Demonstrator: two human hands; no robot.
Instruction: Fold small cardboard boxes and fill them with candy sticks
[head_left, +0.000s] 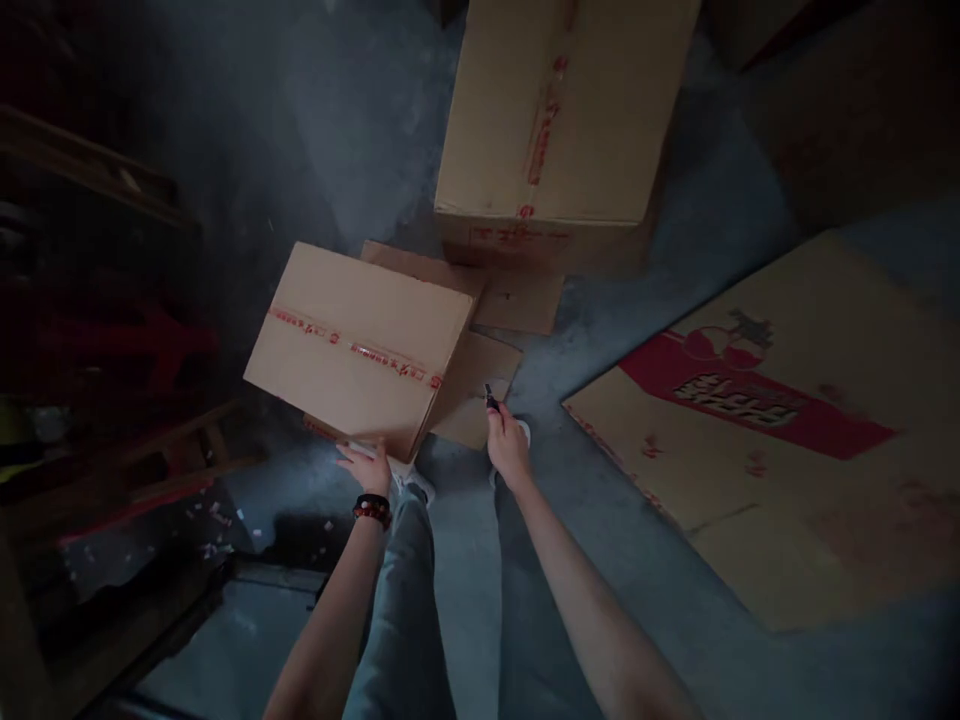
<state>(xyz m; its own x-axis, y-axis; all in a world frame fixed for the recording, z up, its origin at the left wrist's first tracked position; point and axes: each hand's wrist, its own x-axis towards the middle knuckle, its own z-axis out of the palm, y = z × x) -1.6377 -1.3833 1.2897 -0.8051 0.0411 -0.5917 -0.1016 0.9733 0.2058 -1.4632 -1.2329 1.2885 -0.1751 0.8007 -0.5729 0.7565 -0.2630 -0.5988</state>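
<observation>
A closed cardboard box [352, 390] with red-printed tape along its top sits tilted in front of me. My left hand [366, 466] grips its near edge, thumb and fingers apart on the cardboard; some fingertips are hidden. Beaded bracelets circle that wrist. To the right of the box, my right hand [510, 447] is closed around a small black utility knife [491, 399], its metal end pointing away from me. The knife is apart from the box. Beneath and beside the box lie flat cardboard pieces [472, 390].
A larger taped carton [562, 130] stands on the floor beyond. At right lies a big flattened carton [720, 480] with a red printed band. Wooden frames [187, 460] and dark clutter line the left side. Paper scraps [217, 520] litter the floor near them. The room is dim.
</observation>
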